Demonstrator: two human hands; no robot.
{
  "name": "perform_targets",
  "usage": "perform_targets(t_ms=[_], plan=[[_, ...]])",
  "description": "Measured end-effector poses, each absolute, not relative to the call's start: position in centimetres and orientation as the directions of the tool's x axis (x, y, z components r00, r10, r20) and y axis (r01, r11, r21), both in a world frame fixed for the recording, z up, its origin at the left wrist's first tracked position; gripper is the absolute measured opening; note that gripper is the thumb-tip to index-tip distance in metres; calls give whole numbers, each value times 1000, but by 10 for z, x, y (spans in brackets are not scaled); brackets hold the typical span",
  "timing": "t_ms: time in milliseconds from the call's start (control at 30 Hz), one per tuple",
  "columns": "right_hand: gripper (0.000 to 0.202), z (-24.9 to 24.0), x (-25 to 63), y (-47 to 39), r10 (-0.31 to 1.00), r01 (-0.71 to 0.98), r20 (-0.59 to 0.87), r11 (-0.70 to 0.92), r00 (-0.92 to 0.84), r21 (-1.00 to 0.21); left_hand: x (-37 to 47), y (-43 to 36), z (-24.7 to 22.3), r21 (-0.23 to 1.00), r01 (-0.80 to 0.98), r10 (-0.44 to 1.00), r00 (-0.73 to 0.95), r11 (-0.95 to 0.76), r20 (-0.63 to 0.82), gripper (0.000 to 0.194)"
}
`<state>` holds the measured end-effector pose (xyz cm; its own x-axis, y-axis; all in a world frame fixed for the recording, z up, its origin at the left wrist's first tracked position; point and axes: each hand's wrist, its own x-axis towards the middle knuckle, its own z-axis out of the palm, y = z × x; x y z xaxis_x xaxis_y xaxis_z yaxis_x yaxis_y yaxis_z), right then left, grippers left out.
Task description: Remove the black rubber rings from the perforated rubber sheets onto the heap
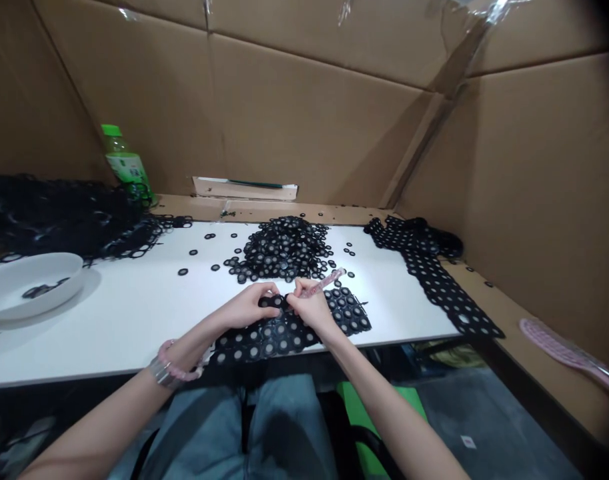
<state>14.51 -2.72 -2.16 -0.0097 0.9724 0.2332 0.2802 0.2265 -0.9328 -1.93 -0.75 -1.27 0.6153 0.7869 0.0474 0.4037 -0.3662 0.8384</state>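
A black rubbery sheet (269, 341) with rows of round pale spots lies along the front edge of the white table. My left hand (247, 307) pinches its upper edge, thumb below and fingers above. Close beside it, my right hand (310, 305) grips a slim pen-like tool (330, 279) with a clear pinkish handle. The handle slants up to the right, and its tip, hidden by my fingers, is at the sheet's edge by my left fingertips. Just beyond both hands rises a heap of small black rings (284, 250) with pale centres.
A white bowl (59, 270) with a few black pieces stands left, before a tangled black pile (59, 213) and a green-capped bottle (127, 160). Another spotted black strip (437, 283) hangs over the table's right edge. A pink hairbrush (559, 347) lies far right. Cardboard walls (309, 113) enclose the table.
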Motion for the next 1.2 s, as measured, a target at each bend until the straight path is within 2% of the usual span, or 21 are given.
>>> perform_targets(t_ms=[267,533,700,800,933,1033,1200], plan=[[23,-18,141,-32,940,347,336,334,-56,-876,-16,-9,-12,928,288,801,599,-237,19,20],[24,-15,141,-33,933,294,354,358,-71,-886,-16,-11,-5,878,382,816,578,-290,18,20],[22,-18,143,-31,946,205,323,323,-33,-924,-19,-12,-4,867,406,800,599,-288,-15,23],[21,-19,146,-28,968,116,251,248,15,-962,-20,-15,1,808,482,786,617,-338,-39,27],[20,-20,149,-26,982,-10,173,175,73,-985,-17,-20,14,716,586,766,633,-380,-113,50],[21,-19,149,-25,984,-76,153,160,88,-984,-15,-20,15,692,629,774,612,-355,-160,66],[22,-18,151,-25,986,-146,133,147,103,-978,-16,-20,8,730,590,781,611,-345,-125,59]])
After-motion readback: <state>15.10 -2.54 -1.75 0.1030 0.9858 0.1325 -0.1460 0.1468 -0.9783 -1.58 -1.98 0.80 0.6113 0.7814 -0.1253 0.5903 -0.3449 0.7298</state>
